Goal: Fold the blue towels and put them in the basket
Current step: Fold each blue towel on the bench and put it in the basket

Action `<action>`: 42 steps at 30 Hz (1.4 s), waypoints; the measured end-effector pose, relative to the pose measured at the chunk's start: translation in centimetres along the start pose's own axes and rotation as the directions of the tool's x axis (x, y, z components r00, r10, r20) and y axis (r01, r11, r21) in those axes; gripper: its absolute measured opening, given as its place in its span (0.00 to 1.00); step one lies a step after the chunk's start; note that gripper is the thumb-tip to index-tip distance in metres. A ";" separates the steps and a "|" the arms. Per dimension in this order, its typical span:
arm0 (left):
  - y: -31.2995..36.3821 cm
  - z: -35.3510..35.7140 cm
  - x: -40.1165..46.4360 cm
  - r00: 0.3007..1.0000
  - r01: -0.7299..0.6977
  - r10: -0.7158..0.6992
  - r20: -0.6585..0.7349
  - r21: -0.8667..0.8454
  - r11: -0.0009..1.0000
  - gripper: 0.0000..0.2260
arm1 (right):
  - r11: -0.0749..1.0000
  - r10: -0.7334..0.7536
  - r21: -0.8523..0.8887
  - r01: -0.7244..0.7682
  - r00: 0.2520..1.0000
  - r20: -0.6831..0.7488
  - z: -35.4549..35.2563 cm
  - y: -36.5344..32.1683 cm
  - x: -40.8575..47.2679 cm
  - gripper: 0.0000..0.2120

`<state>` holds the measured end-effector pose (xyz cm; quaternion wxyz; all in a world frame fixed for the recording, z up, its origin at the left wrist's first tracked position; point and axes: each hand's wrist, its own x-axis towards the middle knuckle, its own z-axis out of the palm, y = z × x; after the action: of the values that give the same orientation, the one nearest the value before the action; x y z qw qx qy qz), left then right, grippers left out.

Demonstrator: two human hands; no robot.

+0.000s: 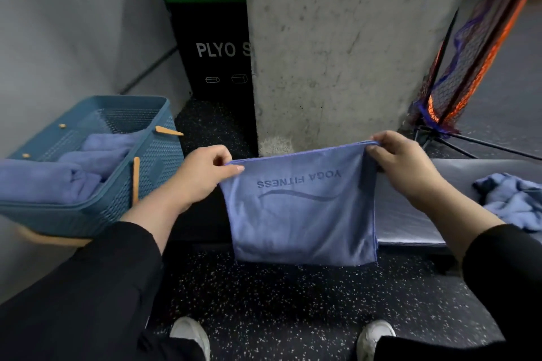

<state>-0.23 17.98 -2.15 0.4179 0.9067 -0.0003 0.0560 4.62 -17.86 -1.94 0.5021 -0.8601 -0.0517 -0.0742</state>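
A blue towel [302,214] printed "YOGA FITNESS" hangs folded in front of me above the floor. My left hand [202,176] pinches its top left corner. At the top right corner my right hand [401,167] grips the layered edge. To the left stands the teal basket [152,173] with orange handles, holding several folded blue towels [96,155]. A crumpled blue towel [516,199] lies on a grey bench pad [410,220] at the right.
A concrete pillar [337,47] rises straight ahead. Black and green plyo boxes [217,38] stand behind the basket. A net on a black stand [469,61] leans at the right. The speckled rubber floor [293,302] and my white shoes [190,334] are below.
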 end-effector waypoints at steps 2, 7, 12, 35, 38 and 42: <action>1.6 -1.1 -1.5 0.997 -0.042 0.033 -0.063 -0.137 0.990 0.14 | 0.996 -0.082 0.030 0.087 0.987 -0.140 -0.9 -2.0 -1.2 0.04; 5.7 -3.8 -3.8 0.968 -0.144 0.074 -0.240 -0.288 0.947 0.20 | 0.978 -0.163 0.073 0.196 0.933 -0.320 -2.3 -6.7 -3.8 0.04; 8.0 -6.7 -5.1 0.969 -0.176 0.086 -0.231 -0.404 0.898 0.10 | 0.976 -0.186 0.039 0.213 0.915 -0.358 -4.0 -9.6 -5.4 0.05; 1.5 -1.7 10.1 0.964 0.154 -0.169 -0.206 -0.088 0.984 0.22 | 0.924 0.174 -0.351 -0.150 0.984 0.038 1.4 -2.3 8.7 0.30; -0.7 2.1 8.1 0.980 0.062 -0.036 -0.196 0.131 0.989 0.18 | 0.872 0.252 -0.461 -0.163 0.957 0.140 3.3 1.0 8.2 0.25; -3.8 9.0 3.8 0.936 -0.236 0.092 0.340 0.408 0.882 0.23 | 0.789 0.336 -0.604 -0.111 0.902 0.273 4.9 6.2 4.4 0.18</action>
<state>4.60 13.86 -10.45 0.1891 0.9717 -0.1310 -0.0533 10.33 -16.55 -8.87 0.2057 -0.9690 -0.0155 0.1363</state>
